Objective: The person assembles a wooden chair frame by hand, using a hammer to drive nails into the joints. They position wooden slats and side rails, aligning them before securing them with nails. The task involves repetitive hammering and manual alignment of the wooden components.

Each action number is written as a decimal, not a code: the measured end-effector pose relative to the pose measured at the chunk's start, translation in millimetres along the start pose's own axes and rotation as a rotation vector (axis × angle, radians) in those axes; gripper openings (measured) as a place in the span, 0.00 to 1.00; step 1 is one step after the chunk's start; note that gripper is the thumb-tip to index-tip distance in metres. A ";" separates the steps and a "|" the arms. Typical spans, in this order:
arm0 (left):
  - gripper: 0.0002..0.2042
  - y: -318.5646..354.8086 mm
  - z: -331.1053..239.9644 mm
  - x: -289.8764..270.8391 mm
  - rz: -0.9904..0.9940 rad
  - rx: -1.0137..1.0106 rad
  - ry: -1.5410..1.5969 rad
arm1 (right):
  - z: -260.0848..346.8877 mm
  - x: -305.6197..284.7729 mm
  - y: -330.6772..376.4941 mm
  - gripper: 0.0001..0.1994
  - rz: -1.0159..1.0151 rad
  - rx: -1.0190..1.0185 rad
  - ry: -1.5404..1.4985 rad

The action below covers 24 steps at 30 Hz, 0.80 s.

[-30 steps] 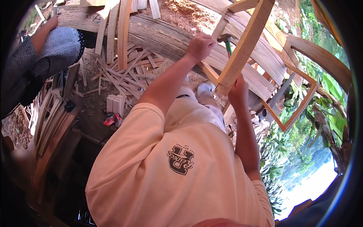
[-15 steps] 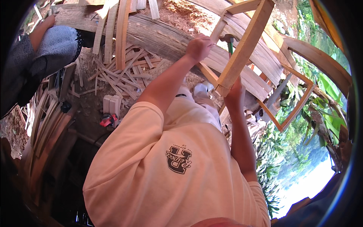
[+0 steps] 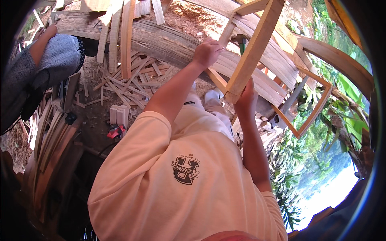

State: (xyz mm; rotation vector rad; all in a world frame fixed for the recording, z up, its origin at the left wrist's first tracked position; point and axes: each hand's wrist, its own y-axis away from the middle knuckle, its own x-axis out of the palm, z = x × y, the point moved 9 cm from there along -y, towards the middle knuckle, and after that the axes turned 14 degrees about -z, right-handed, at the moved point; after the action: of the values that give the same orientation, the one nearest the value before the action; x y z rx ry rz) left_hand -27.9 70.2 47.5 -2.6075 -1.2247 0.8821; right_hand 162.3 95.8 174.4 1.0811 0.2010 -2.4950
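I hold a light wooden frame [image 3: 257, 44] up in front of me, over a pile of curved planks. My left hand [image 3: 207, 52] is closed in a fist on a thin slat of the frame at its left side. Lower down, my right hand [image 3: 246, 95] grips the bottom end of the frame's thick rail. A hammer [image 3: 240, 40] with a green handle shows just behind that rail, between my hands; its grip is hidden, so I cannot tell what holds it. My pale shirt fills the lower middle of the view.
Long curved planks [image 3: 169, 40] lie across the top. Thin wood offcuts [image 3: 120, 80] litter the dirt below them, with a red tool [image 3: 114, 131] and pale blocks [image 3: 119, 114] nearby. Another person's patterned sleeve [image 3: 48, 68] is at the left. A second frame [image 3: 313, 116] and greenery are at the right.
My right hand has slid slightly up the rail and the frame has tilted a little. The other person's arm at the left has shifted.
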 end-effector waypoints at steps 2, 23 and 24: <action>0.03 0.4 -0.5 -0.1 0.008 -0.008 -0.008 | -4.1 4.5 2.7 0.16 0.019 -0.014 0.019; 0.05 0.3 3.8 0.7 0.045 -0.008 0.017 | -22.7 15.2 9.9 0.16 0.072 -0.062 0.094; 0.05 2.1 6.5 -0.2 0.045 -0.024 0.006 | -24.5 25.0 12.0 0.16 0.178 -0.068 0.126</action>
State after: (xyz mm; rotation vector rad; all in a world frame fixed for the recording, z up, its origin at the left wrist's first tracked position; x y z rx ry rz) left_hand -30.3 67.8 41.5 -2.6643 -1.1879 0.8722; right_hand 168.4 84.2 139.8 1.1751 0.2147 -2.2498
